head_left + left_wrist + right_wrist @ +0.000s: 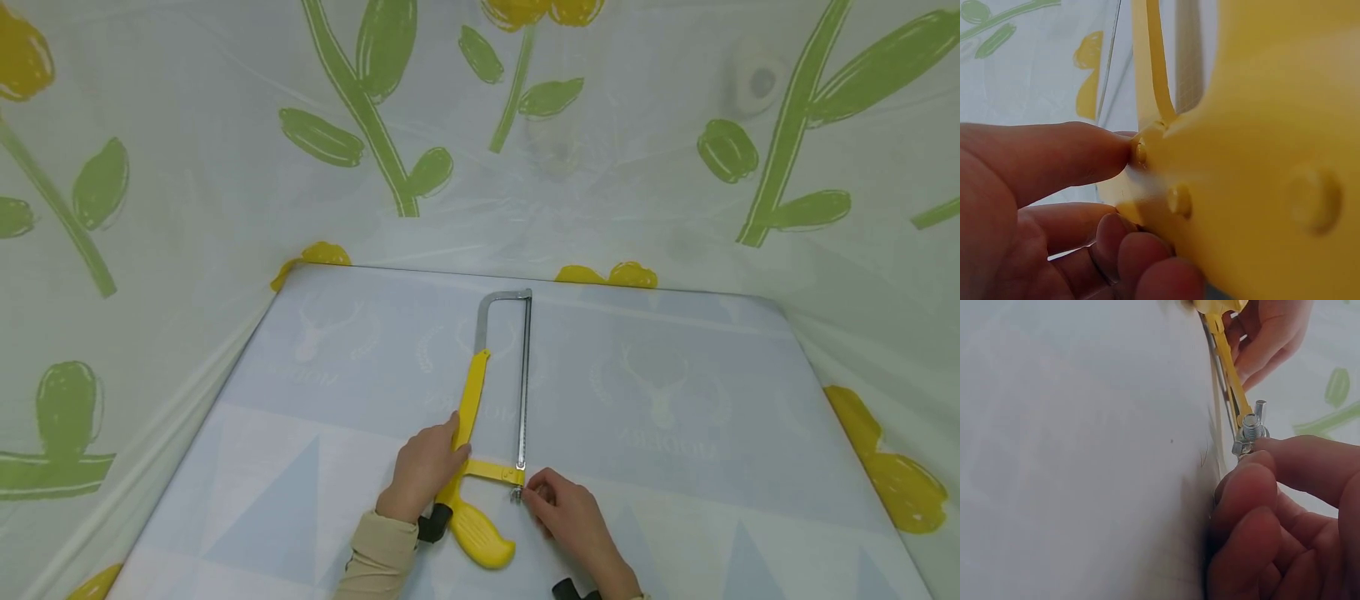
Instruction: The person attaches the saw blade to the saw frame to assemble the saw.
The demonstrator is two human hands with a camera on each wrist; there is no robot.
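A hacksaw lies on the table in the head view, its yellow frame (472,392) on the left and its blade (524,383) running straight along the right. My left hand (424,468) grips the frame just above the yellow handle (480,537). In the left wrist view, thumb and fingers (1066,156) hold the edge of the yellow body (1247,156). At the blade's near end sits a metal wing nut (516,495) on a threaded bolt. My right hand (572,512) pinches that wing nut (1239,447) between thumb and fingertips, the bolt end (1251,425) sticking out above.
The hacksaw rests on a patterned white and grey-blue tablecloth (675,500). Behind and along the sides hangs a whitish sheet (600,200) with green leaves and yellow flowers. The table's far edge lies close beyond the saw's tip.
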